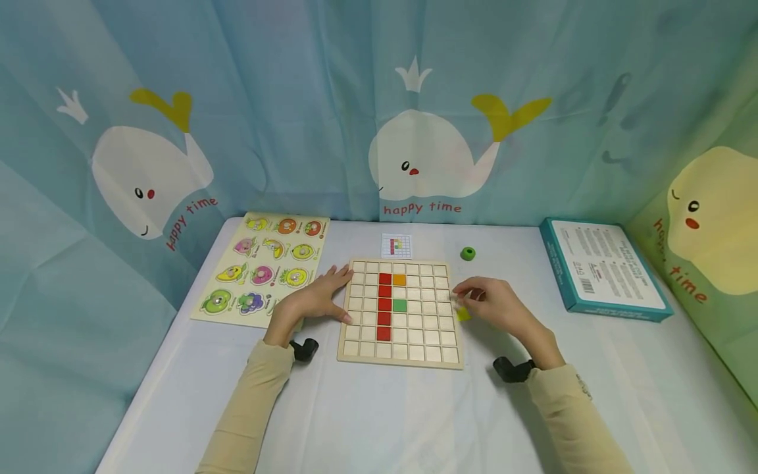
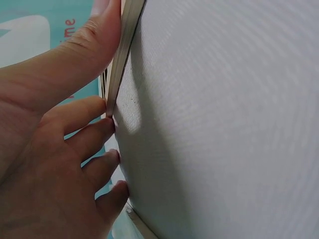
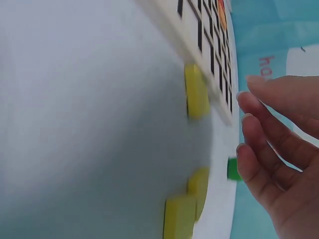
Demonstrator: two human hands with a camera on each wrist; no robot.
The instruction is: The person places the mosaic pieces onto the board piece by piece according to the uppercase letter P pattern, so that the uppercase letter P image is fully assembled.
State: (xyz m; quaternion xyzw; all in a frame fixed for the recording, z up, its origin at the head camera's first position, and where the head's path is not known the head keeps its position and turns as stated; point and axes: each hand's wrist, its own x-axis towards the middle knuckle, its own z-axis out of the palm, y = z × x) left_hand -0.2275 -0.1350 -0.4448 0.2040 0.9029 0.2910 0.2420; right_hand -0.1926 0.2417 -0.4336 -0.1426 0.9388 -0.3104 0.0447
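Note:
My left hand [image 1: 316,297] rests at the left edge of a wooden grid board [image 1: 426,342], fingers spread and thumb at its rim. In the board lie a column of several red tiles [image 1: 384,305], an orange tile [image 1: 399,280] and a green tile [image 1: 399,305]. Beside the right edge hovers my right hand [image 1: 491,304], its fingers loosely bent with nothing between them. Below it a yellow block [image 3: 197,92] lies against the board's edge. Two more yellow blocks [image 3: 180,216] lie further off in the right wrist view; the hand mostly hides them in the head view.
Behind the board lies a small pattern card [image 1: 397,246]. A green bead-like piece [image 1: 468,253] stands to the back right. At left is a fruit puzzle board [image 1: 237,289], partly under my left arm; at right, a teal box [image 1: 604,266]. A curtain [image 1: 320,131] hangs behind the table.

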